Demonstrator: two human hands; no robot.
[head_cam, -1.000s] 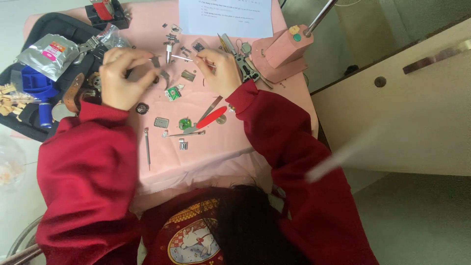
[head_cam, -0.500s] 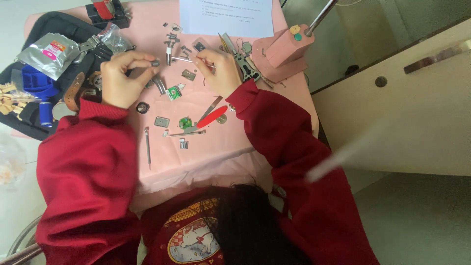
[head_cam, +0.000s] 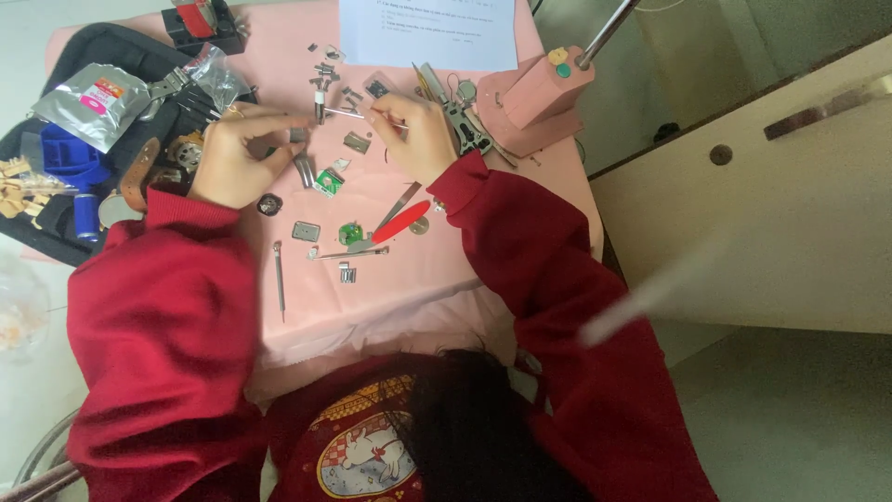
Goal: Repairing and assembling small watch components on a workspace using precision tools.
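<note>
Both my hands work over a pink table cover (head_cam: 437,270), and both arms are in red sleeves. My left hand (head_cam: 237,153) pinches a small grey metal piece (head_cam: 302,169) that hangs below its fingers. Its index finger reaches to the tip of a thin metal rod (head_cam: 346,113). My right hand (head_cam: 415,137) grips the other end of that rod between thumb and fingers. Just below the hands lie a small green part (head_cam: 327,182) and a red-handled tool (head_cam: 400,221).
Small metal parts, a second green piece (head_cam: 350,232) and a thin screwdriver (head_cam: 279,279) are scattered on the cover. On the left is a black tool case (head_cam: 56,214) with a silver pouch (head_cam: 88,96). A white paper (head_cam: 427,28), pliers (head_cam: 465,130) and a pink block stand (head_cam: 544,88) are at the back. A white cabinet (head_cam: 762,214) is to the right.
My left index finger has stretched out toward the rod's tip. Both hands otherwise stay in nearly the same place.
</note>
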